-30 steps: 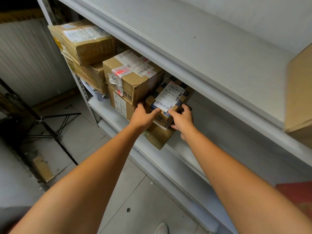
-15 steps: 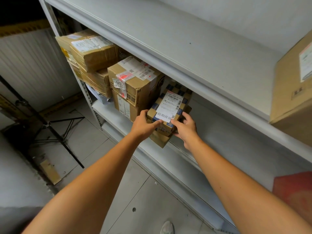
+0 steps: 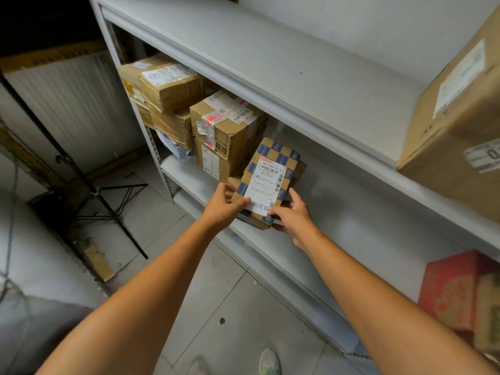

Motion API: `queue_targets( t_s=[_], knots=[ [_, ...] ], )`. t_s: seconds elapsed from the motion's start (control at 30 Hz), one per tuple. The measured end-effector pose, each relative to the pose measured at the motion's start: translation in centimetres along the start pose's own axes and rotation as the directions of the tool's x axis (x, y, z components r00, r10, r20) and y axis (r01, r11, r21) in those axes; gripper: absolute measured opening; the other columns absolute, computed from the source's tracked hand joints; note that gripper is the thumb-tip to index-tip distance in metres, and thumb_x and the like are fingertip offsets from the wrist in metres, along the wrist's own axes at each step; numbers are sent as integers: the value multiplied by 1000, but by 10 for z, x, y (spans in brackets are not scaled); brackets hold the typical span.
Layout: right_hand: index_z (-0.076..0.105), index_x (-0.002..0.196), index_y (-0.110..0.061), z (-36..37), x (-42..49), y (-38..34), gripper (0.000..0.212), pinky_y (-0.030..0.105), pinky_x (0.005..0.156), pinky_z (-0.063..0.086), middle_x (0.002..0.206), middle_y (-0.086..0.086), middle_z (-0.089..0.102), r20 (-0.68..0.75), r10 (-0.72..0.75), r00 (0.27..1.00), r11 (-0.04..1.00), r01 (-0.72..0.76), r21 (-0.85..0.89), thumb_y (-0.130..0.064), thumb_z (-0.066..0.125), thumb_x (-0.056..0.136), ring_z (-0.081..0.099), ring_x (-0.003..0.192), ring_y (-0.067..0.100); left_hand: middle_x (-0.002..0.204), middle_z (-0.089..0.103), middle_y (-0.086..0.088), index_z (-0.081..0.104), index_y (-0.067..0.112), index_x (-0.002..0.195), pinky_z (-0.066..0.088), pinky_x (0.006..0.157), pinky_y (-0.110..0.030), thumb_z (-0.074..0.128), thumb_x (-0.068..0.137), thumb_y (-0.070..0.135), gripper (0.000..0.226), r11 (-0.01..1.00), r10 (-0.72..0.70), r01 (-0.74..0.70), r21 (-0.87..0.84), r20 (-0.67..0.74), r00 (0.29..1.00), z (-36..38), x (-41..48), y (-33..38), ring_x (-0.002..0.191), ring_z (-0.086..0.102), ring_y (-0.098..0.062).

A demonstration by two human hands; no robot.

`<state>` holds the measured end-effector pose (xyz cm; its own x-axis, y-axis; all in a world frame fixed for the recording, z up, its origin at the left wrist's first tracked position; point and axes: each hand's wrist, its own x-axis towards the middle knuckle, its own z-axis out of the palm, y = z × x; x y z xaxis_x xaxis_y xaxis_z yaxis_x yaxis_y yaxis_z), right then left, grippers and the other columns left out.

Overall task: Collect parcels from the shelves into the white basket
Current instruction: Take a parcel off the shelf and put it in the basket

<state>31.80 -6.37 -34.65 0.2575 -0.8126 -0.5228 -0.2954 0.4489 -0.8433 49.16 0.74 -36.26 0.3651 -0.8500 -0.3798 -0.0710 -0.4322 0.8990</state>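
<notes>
1. My left hand (image 3: 223,209) and right hand (image 3: 293,219) each grip a near corner of the checkered parcel (image 3: 273,169), fingers curled and thumbs on its label.
2. The parcel sits tilted at 12 o'clock on a brown box (image 3: 301,167), at the front edge of the grey middle shelf (image 3: 351,212).
3. Stacked boxes (image 3: 224,131) fill the shelf at 11 o'clock.
4. A big carton (image 3: 454,125) stands on the upper shelf (image 3: 270,63) at 2 o'clock, and a red box (image 3: 454,290) at 4.
5. Grey floor tiles (image 3: 230,307) lie at 6 o'clock. A black tripod (image 3: 108,190) stands before a ribbed wall (image 3: 75,109) at 9.

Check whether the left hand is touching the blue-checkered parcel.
Touching. The head view shows the left hand with its thumb lying on the near corner of the blue-checkered parcel, at the label's edge, with no gap between them.
</notes>
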Motion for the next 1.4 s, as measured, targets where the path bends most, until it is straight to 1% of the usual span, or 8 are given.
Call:
queue_targets(
  t_s=[0.07, 0.2, 0.37, 0.63, 0.87, 1.07, 1.17, 1.4],
  knots=[
    [19, 157, -33, 3, -8, -1, 94, 36, 75, 61, 131, 1, 59, 51, -6, 999, 999, 8, -37, 3, 67, 86, 63, 112, 22, 111, 63, -7, 45, 26, 126, 57, 83, -37, 70, 89, 35, 46, 999, -24, 25, 31, -31, 999, -5, -15, 0, 97, 66, -19],
    [25, 154, -36, 14, -18, -4, 93, 48, 86, 59, 127, 0, 61, 168, -51, 984, 990, 73, -125, 3, 66, 81, 62, 110, 23, 88, 64, 1, 44, 30, 136, 48, 63, -18, 67, 92, 29, 49, 996, 21, -9, 85, -143, 989, -13, -53, -2, 80, 65, -9],
    [29, 153, -29, 24, -39, 4, 84, 37, 73, 60, 125, 2, 62, 276, -81, 958, 993, 100, -56, 4, 66, 84, 64, 107, 22, 101, 59, -2, 47, 29, 130, 57, 86, -41, 69, 90, 29, 45, 994, -6, 36, 103, -282, 960, -14, -99, 0, 99, 64, -24],
    [33, 130, -33, 44, -96, 22, 58, 48, 93, 56, 131, 3, 57, 481, -170, 860, 955, 264, -136, -12, 70, 90, 61, 115, 24, 122, 57, -7, 45, 23, 127, 49, 56, -18, 74, 87, 22, 50, 992, -123, 86, -97, -505, 854, -12, -192, -26, 94, 61, -16],
    [20, 153, -39, 94, -165, 49, 100, 46, 91, 57, 130, -2, 48, 751, -97, 653, 861, 434, -266, -14, 82, 79, 55, 118, 22, 129, 52, -1, 34, 34, 148, 53, 89, -31, 75, 87, 25, 74, 969, -230, 98, -225, -694, 682, -22, -319, -71, 113, 54, -18],
    [27, 147, -44, 135, -260, 90, 93, 27, 67, 59, 113, -9, 51, 920, 47, 389, 743, 602, -292, -1, 76, 81, 60, 97, 13, 136, 47, 12, 31, 29, 152, 42, 108, -34, 70, 91, 28, 73, 948, -318, 141, -286, -818, 479, -7, -442, -124, 126, 45, -10],
    [33, 141, -43, 135, -308, 118, 83, 21, 60, 56, 104, -15, 53, 961, 104, 256, 709, 658, -252, 1, 74, 83, 60, 93, 9, 134, 55, 9, 34, 32, 149, 49, 101, -37, 70, 91, 31, 68, 919, -388, 94, -382, -842, 374, 16, -501, -147, 123, 53, -15],
    [43, 142, -33, 124, -389, 195, 70, 42, 92, 58, 124, -7, 64, 989, 101, 108, 677, 721, -148, -24, 80, 83, 63, 112, 14, 129, 55, 2, 42, 36, 132, 60, 74, -36, 71, 91, 22, 52, 816, -547, -105, -569, -817, 181, 84, -602, -189, 107, 62, -18]
  ],
)
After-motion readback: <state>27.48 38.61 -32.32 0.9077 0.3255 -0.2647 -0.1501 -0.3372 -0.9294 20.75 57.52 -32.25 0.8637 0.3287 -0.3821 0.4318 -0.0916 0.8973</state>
